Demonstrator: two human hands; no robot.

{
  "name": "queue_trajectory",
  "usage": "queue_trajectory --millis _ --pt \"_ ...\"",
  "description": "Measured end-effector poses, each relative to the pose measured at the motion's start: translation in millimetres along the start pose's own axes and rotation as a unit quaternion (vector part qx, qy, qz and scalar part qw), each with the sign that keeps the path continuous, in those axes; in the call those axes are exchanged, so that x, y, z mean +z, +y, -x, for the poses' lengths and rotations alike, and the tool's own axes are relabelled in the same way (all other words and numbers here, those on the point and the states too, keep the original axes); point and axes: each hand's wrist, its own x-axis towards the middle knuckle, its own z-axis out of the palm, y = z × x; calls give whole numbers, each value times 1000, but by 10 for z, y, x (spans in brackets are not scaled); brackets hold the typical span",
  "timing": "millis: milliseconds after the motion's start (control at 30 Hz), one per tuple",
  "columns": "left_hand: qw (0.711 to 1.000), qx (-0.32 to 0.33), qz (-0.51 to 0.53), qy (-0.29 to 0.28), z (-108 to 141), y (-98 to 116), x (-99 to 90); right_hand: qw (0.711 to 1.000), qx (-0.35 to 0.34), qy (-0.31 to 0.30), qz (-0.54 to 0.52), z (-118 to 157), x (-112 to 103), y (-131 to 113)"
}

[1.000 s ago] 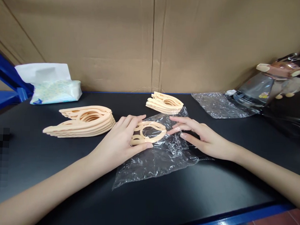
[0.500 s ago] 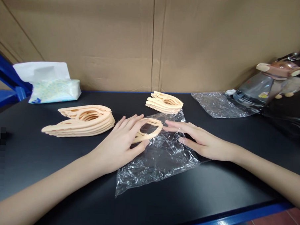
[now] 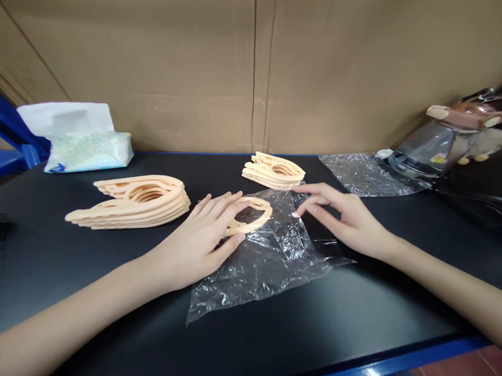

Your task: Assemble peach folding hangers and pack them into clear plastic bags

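Note:
My left hand (image 3: 203, 236) lies palm down with fingers stretched over a flat cream-coloured piece with a rounded opening (image 3: 255, 224), hiding its left part. That piece rests at a clear plastic bag (image 3: 268, 272); whether it is inside or on top I cannot tell. My right hand (image 3: 345, 220) hovers at the bag's upper right edge, fingers apart and index fingertip close to the film. Left of my left hand stands a stack of similar cream pieces (image 3: 162, 209). A smaller stack of such pieces (image 3: 274, 172) sits behind the bag.
At the back left is a tissue pack (image 3: 90, 148) with a tissue sticking out. Another clear plastic bag (image 3: 368, 179) lies at the back right, beside a transparent bottle (image 3: 423, 145) with a brown top. A cardboard wall (image 3: 189, 69) closes off the table's far side.
My right hand has moved slightly up and back from the cream piece towards the bag's upper right edge, its fingers more bent. The left hand stays nearly in place.

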Motion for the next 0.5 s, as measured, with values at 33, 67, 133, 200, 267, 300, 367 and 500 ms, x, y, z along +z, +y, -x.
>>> queue_trajectory --millis 33,67,133,200,267,300,367,500 --pt "1000 4 -1 -1 0 -4 7 999 -5 39 22 -28 -24 22" --pt "1000 10 0 1 2 -9 15 996 -13 71 47 -67 -54 48" --pt "1000 26 3 8 13 -20 28 990 -30 97 98 -183 -117 111" --pt "999 40 11 13 27 -28 35 986 -41 85 140 -340 -168 178" --pt "999 44 20 12 37 -27 36 983 -39 60 167 -519 -189 233" --pt "999 44 25 12 39 -25 35 983 -33 47 176 -608 -185 252" --pt "998 43 31 13 35 -17 34 981 -8 17 193 -768 -155 270" --pt "999 43 29 9 21 -8 39 976 37 -21 213 -961 -67 256"
